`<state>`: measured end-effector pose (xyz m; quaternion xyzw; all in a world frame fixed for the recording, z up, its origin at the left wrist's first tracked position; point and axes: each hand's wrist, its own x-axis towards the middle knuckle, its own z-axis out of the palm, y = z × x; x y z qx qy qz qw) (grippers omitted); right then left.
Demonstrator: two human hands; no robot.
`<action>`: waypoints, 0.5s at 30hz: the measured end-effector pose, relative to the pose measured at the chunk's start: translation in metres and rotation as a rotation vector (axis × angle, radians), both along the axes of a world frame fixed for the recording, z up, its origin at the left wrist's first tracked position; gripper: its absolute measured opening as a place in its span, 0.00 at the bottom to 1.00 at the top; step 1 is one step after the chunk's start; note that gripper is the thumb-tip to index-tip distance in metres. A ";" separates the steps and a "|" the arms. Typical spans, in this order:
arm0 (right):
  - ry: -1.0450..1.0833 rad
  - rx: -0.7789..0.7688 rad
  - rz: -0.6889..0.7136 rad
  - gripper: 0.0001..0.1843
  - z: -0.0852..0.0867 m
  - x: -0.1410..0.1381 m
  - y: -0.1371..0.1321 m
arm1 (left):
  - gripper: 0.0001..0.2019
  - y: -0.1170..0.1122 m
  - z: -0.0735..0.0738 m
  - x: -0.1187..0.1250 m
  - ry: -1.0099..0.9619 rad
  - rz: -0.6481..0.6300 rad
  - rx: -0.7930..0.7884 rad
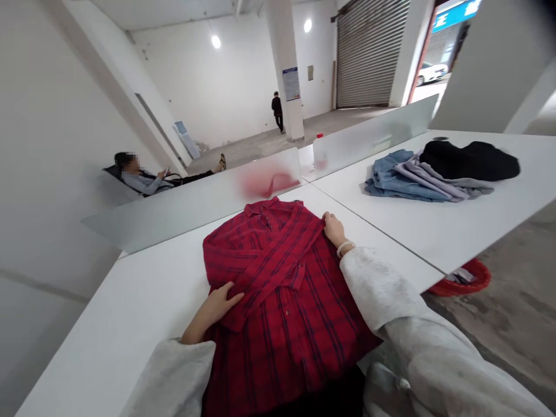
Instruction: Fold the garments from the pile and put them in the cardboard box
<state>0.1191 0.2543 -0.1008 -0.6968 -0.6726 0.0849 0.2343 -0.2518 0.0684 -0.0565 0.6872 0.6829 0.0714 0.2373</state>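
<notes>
A red plaid button-up shirt (282, 313) lies front up on the white table (165, 289), its collar pointing away from me and its lower end at the near edge. Both sleeves are folded across its front. My left hand (219, 304) rests at the shirt's left side, thumb and forefinger apart on the cloth; the other fingers are partly hidden. On the opposite side, my right hand (333, 229) has its fingers closed on the shirt's edge near the shoulder.
Folded clothes (417, 174), blue, grey and black, lie on the adjoining tabletop. Frosted dividers (195, 200) run along the far edge. A red basket (473, 281) stands below on the right. One person (143, 176) reclines beyond the divider; another (277, 111) stands by the pillar.
</notes>
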 end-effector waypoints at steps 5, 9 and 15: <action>0.048 -0.013 0.083 0.15 -0.002 0.006 0.002 | 0.27 -0.071 0.016 0.005 0.380 0.102 0.032; 0.082 -0.062 0.201 0.19 0.003 0.021 0.004 | 0.29 -0.134 0.006 0.029 0.384 0.150 0.045; 0.351 -0.103 0.387 0.26 0.026 0.063 -0.034 | 0.25 -0.204 -0.038 0.042 0.171 0.414 0.299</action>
